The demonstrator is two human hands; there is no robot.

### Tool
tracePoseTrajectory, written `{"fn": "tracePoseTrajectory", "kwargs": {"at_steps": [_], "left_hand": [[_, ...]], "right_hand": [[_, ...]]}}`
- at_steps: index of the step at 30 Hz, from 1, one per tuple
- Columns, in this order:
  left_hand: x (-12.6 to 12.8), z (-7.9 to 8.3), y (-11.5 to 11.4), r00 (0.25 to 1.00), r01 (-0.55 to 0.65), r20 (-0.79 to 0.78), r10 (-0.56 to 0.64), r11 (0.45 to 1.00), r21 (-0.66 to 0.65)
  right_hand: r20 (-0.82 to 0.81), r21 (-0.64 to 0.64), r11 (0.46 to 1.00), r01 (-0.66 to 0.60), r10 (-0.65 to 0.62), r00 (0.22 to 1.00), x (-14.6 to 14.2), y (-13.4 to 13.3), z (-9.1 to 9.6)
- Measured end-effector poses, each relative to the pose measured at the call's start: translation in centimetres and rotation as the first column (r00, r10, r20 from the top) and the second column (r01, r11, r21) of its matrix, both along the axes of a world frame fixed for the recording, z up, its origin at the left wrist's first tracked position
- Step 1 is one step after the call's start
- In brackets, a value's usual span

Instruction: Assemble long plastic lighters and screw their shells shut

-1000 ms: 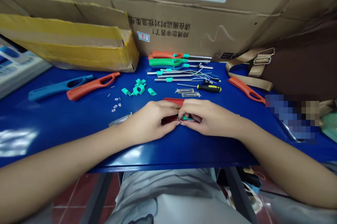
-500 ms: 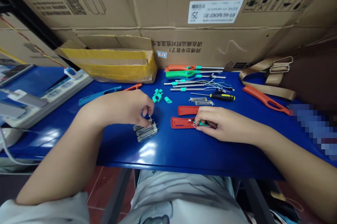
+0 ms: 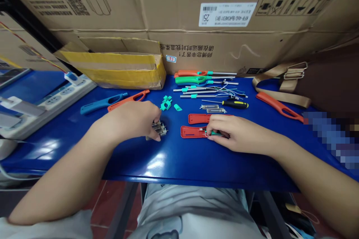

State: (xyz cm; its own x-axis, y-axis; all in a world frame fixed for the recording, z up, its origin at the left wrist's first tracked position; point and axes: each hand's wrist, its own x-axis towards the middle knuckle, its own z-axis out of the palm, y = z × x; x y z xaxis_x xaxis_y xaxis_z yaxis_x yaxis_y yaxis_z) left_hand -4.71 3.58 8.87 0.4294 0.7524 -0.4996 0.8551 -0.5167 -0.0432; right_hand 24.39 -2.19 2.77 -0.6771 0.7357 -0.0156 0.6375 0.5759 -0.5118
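Observation:
My left hand (image 3: pixel 131 121) is curled over a small bundle of metal parts (image 3: pixel 159 129) on the blue table (image 3: pixel 179 156), its fingers pinched on them. My right hand (image 3: pixel 234 132) rests on the table with fingers closed on a small green piece with thin wires (image 3: pixel 215 133) at the right end of a red lighter shell half (image 3: pixel 192 131). A second red shell half (image 3: pixel 198 118) lies just behind it.
Behind lie green clips (image 3: pixel 166 103), metal tubes with green collars (image 3: pixel 202 91), assembled orange and green lighters (image 3: pixel 196 76), a black-yellow screwdriver (image 3: pixel 235 104), blue (image 3: pixel 102 103) and orange handles (image 3: pixel 127 100), another orange handle (image 3: pixel 277 106). Cardboard boxes (image 3: pixel 117 63) back the table; a power strip (image 3: pixel 56 98) sits left.
My left hand left the red shell, went left to the metal parts and now closes on them, gathering them up. The right hand stays on the green piece. The camera view shifted left.

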Motion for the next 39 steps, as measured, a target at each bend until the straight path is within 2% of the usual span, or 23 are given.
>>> {"fn": "tracePoseTrajectory", "kwargs": {"at_steps": [4,7,11,14,17,20,22,25,27,33,39], "left_hand": [[-0.6,-0.4,1.3,0.999,0.015,0.038,-0.016,1.0,0.017],[-0.9,-0.7,2.0,0.995,0.02,0.098,-0.018,1.0,-0.021],[-1.4,-0.6,2.4,0.991,-0.021,0.127,0.032,0.996,-0.084],[-2.4,-0.2,2.9,0.976,0.025,0.219,-0.016,0.999,-0.036],[-3.7,0.2,3.5,0.956,0.037,0.288,-0.061,0.995,0.087],[-4.8,0.5,4.0,0.962,0.028,0.266,-0.064,0.99,0.138],[-5.2,0.9,4.0,0.969,0.008,0.243,-0.044,0.99,0.144],[-5.6,1.4,3.6,0.976,-0.043,0.217,0.001,0.982,0.185],[-5.6,1.5,3.5,0.983,-0.062,0.183,0.033,0.986,0.156],[-5.5,-0.1,5.0,0.981,-0.065,0.183,0.059,0.997,0.029],[-4.7,-0.9,5.2,0.982,-0.031,0.187,0.021,0.998,0.051]], "right_hand": [[0.006,0.007,1.0,0.01,-0.01,1.0,0.0,-0.2,0.4],[-0.034,-0.001,1.0,0.018,-0.018,0.999,0.0,-0.2,0.6],[-0.096,0.07,0.988,0.136,-0.129,0.987,0.3,0.5,0.3],[-0.167,0.151,0.938,0.312,-0.287,0.943,1.0,1.3,0.2],[-0.262,0.183,0.851,0.493,-0.441,0.858,2.0,2.1,0.5],[-0.28,0.239,0.779,0.579,-0.516,0.81,2.9,2.8,0.8],[-0.248,0.29,0.766,0.574,-0.519,0.818,3.3,3.1,0.6],[-0.211,0.315,0.786,0.532,-0.489,0.846,3.3,3.2,0.0],[-0.198,0.314,0.802,0.508,-0.468,0.861,3.0,3.1,-0.4],[-0.139,0.29,0.82,0.493,-0.473,0.87,2.3,2.7,-0.6],[-0.118,0.285,0.829,0.482,-0.469,0.876,2.0,2.3,-0.2]]}}
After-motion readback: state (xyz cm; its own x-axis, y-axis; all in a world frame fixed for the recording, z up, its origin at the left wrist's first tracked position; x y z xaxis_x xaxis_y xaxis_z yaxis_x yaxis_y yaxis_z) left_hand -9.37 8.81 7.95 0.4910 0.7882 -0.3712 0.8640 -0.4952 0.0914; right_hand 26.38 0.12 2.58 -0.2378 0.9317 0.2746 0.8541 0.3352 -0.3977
